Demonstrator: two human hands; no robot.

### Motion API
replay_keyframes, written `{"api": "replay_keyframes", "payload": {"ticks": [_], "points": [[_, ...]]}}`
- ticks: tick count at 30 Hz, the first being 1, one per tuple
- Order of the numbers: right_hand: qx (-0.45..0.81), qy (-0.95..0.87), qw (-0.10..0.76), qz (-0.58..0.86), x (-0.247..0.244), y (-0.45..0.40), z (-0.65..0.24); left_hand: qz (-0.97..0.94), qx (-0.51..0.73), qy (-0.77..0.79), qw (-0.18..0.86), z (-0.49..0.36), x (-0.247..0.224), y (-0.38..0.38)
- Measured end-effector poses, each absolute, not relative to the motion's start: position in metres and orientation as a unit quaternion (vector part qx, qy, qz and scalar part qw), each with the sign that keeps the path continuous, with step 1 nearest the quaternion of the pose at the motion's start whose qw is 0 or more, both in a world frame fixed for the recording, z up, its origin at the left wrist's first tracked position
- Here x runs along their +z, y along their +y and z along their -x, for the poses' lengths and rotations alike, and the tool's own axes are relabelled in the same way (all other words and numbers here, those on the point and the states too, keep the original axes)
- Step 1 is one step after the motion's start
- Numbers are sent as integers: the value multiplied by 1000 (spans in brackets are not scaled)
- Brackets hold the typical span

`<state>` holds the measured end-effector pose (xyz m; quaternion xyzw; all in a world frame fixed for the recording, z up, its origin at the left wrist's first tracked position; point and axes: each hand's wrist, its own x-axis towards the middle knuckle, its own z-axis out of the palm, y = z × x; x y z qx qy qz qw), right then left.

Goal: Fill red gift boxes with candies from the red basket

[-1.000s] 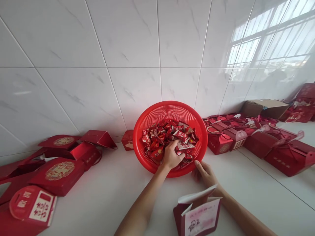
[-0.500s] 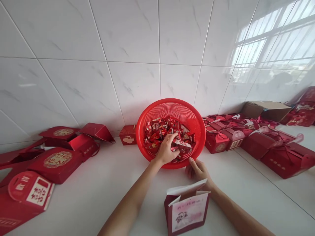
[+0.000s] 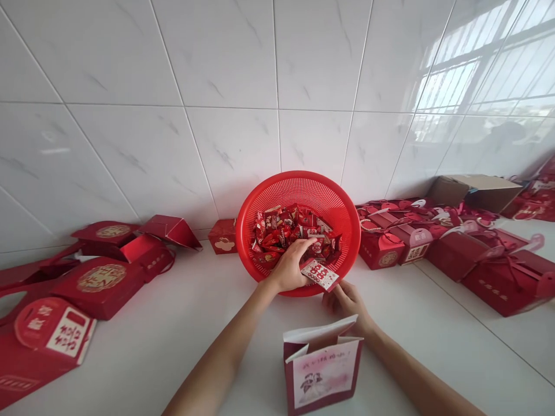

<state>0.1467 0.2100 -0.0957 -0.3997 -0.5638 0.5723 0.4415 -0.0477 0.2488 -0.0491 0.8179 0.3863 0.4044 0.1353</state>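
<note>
A red plastic colander (image 3: pixel 298 180) holds a pile of red-wrapped candies (image 3: pixel 284 234). My left hand (image 3: pixel 289 270) reaches over its front rim, closed on a flat red-and-white patterned candy packet (image 3: pixel 321 274). Another wrapped candy lies by its fingertips. At the colander's front right edge, my right hand (image 3: pixel 347 301) has its fingers curled against the rim; part of them is hidden, and the packet's corner comes close to the thumb. Between my forearms stands a dark red gift box (image 3: pixel 323 375) with a white-and-pink picture label, its top open.
Several red gift boxes (image 3: pixel 106 286) lie to the left. A small red box (image 3: pixel 223 236) sits behind the colander's left side. On the right are many more red boxes (image 3: pixel 507 283) and a brown cardboard box (image 3: pixel 477 193). White tiled wall (image 3: pixel 234 138) rises behind the counter.
My left hand has drawn the patterned packet toward the front rim, and its face now shows. My right thumb has shifted from the top of the rim. The view has moved slightly.
</note>
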Motion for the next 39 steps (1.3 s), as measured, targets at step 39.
{"api": "replay_keyframes", "payload": {"ticks": [39], "points": [[575,-546,459,401,-97,214,-138,-708,525,471,26,57,-42,254]]}}
